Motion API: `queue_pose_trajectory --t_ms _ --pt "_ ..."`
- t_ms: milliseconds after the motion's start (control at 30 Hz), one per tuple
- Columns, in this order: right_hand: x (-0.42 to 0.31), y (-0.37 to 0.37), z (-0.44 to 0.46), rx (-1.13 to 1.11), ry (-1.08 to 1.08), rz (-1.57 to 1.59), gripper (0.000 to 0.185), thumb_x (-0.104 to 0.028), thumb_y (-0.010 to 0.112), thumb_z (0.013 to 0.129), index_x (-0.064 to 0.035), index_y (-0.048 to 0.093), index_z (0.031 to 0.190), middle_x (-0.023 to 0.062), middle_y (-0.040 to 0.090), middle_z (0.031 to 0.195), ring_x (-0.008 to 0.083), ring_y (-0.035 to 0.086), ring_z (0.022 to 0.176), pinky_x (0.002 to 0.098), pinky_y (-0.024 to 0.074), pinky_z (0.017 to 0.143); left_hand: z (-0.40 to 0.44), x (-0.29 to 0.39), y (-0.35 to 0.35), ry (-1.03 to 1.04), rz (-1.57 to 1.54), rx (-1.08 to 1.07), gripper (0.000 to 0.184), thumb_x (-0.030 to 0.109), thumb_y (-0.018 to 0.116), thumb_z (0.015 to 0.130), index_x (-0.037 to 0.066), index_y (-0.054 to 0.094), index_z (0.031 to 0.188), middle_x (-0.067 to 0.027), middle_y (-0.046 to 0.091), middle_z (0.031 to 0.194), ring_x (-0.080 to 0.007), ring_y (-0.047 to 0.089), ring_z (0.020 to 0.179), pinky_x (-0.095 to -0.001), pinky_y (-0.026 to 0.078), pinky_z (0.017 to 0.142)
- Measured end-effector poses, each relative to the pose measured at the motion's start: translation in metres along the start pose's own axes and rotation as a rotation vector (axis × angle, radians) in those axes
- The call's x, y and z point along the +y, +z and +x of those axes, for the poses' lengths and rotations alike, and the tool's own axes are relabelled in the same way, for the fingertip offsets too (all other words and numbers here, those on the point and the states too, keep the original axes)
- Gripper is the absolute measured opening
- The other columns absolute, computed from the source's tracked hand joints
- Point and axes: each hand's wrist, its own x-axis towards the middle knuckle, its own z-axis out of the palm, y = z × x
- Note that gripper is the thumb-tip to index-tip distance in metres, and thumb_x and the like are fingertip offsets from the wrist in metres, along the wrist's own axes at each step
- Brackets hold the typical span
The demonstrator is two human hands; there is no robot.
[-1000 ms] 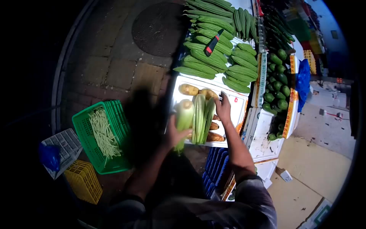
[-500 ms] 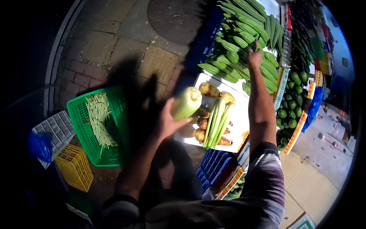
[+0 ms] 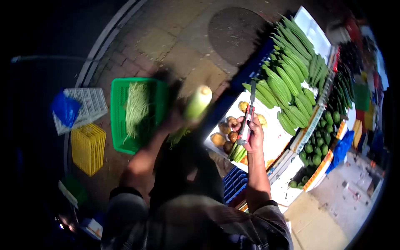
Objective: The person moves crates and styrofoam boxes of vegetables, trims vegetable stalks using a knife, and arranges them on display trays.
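Observation:
My left hand (image 3: 174, 121), blurred and in shadow, is closed around a pale green gourd (image 3: 197, 104) with a light tan end facing up. In my right hand (image 3: 254, 132) is a utility knife (image 3: 246, 125) with a red and grey handle, its blade pointing away from me. That hand is above a white foam tray (image 3: 273, 141) holding brown root vegetables (image 3: 217, 139) and green stalks (image 3: 238, 153), partly hidden by the hand. Bitter melons (image 3: 278, 85) lie in rows beyond the knife.
A green basket (image 3: 118, 112) with long beans (image 3: 136, 106) stands on the paving at left. Beside it are a yellow crate (image 3: 88, 149), a grey crate (image 3: 92, 103) and a blue bag (image 3: 65, 109). Green fruits (image 3: 318, 146) fill a box at right; a blue crate (image 3: 235, 185) is below.
My right hand has drawn back from the bitter melons to above the foam tray, and the knife now shows fully. My left hand still holds the gourd, now more upright. The view has shifted.

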Motion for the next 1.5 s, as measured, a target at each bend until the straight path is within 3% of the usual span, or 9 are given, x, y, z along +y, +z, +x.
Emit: queue_pose_trajectory --t_ms 33,333,433,500,700,767,900,1100,1500 --pt "0.004 0.014 -0.011 -0.018 0.024 -0.024 0.039 -0.017 0.051 0.093 -0.0042 0.046 0.13 0.0212 0.065 0.103 0.0311 0.068 0.082 0.0512 0.0543 0.091 -0.018 0.039 -0.001 -0.12 -0.554 -0.049 0.077 0.013 0.085 0.071 0.005 0.046 0.138 -0.0101 0.058 0.125 -0.0251 0.057 0.117 -0.0482 0.054 0.092" --pt "0.011 0.097 -0.069 -0.418 0.179 -0.346 0.019 -0.008 0.056 0.096 -0.0011 0.051 0.113 0.0228 0.069 0.095 0.0336 0.072 0.085 0.0451 0.0592 0.079 -0.158 0.057 -0.049 -0.119 -0.968 0.164 0.074 0.038 0.081 0.078 0.006 0.048 0.135 -0.0177 0.063 0.119 -0.0352 0.068 0.091 -0.0524 0.058 0.08" --pt "0.017 0.107 -0.084 -0.464 0.098 -0.47 0.023 -0.012 0.058 0.096 -0.0033 0.051 0.116 0.0184 0.068 0.092 0.0264 0.069 0.074 0.0463 0.0562 0.086 -0.187 0.074 -0.058 0.043 -0.759 0.235 0.071 0.03 0.078 0.08 0.005 0.044 0.137 -0.0153 0.063 0.112 -0.0307 0.067 0.086 -0.0472 0.06 0.078" --pt "0.016 0.12 -0.094 -0.499 0.072 -0.587 0.029 -0.016 0.057 0.099 -0.0033 0.05 0.124 0.0123 0.064 0.086 0.0215 0.065 0.071 0.0433 0.056 0.084 -0.207 0.099 -0.05 0.148 -0.586 0.378 0.073 0.011 0.072 0.081 0.005 0.035 0.143 -0.0107 0.057 0.116 -0.0246 0.061 0.103 -0.0404 0.06 0.077" --pt "0.029 0.165 -0.113 -0.444 0.238 -0.658 0.048 -0.049 0.044 0.103 -0.0038 0.051 0.117 0.0093 0.058 0.086 0.021 0.062 0.076 0.0359 0.0531 0.07 -0.256 0.096 -0.061 0.23 -0.322 0.508 0.077 0.005 0.081 0.075 -0.002 0.041 0.14 -0.009 0.053 0.132 -0.0187 0.05 0.123 -0.0337 0.037 0.108" --pt "0.042 0.187 -0.115 -0.521 0.203 -0.649 0.044 -0.044 0.043 0.105 -0.0026 0.054 0.114 0.0078 0.061 0.088 0.0163 0.063 0.076 0.0265 0.0488 0.051 -0.277 0.104 -0.069 0.187 -0.258 0.508 0.078 0.006 0.083 0.073 -0.002 0.041 0.138 -0.009 0.054 0.129 -0.0187 0.051 0.122 -0.0336 0.039 0.106" --pt "0.059 0.252 -0.124 -0.652 0.057 -0.918 0.031 -0.032 0.053 0.102 -0.0019 0.057 0.109 0.0076 0.064 0.087 0.0141 0.062 0.078 0.0279 0.0504 0.067 -0.31 0.099 -0.088 0.198 -0.173 0.537 0.079 0.012 0.088 0.07 -0.001 0.045 0.134 -0.0094 0.057 0.124 -0.0184 0.054 0.117 -0.0333 0.042 0.103" --pt "0.067 0.355 -0.144 -0.91 -0.391 -1.58 0.037 -0.031 0.056 0.099 -0.0005 0.056 0.12 0.0252 0.066 0.095 0.0413 0.065 0.092 0.0458 0.0502 0.079 -0.352 0.106 -0.113 0.226 -0.033 0.559 0.077 0.019 0.09 0.067 0.0 0.05 0.13 -0.0099 0.061 0.119 -0.0177 0.057 0.11 -0.0325 0.045 0.098" --pt "0.11 0.406 -0.169 -1.212 -0.304 -1.882 0.072 -0.041 0.058 0.097 0.0043 0.03 0.145 0.022 0.065 0.081 0.0426 0.065 0.079 0.0475 0.0493 0.072 -0.406 0.105 -0.126 0.173 0.099 0.553 0.072 0.017 0.089 0.066 0.0 0.053 0.126 -0.0102 0.063 0.11 -0.0178 0.058 0.103 -0.0333 0.047 0.094"
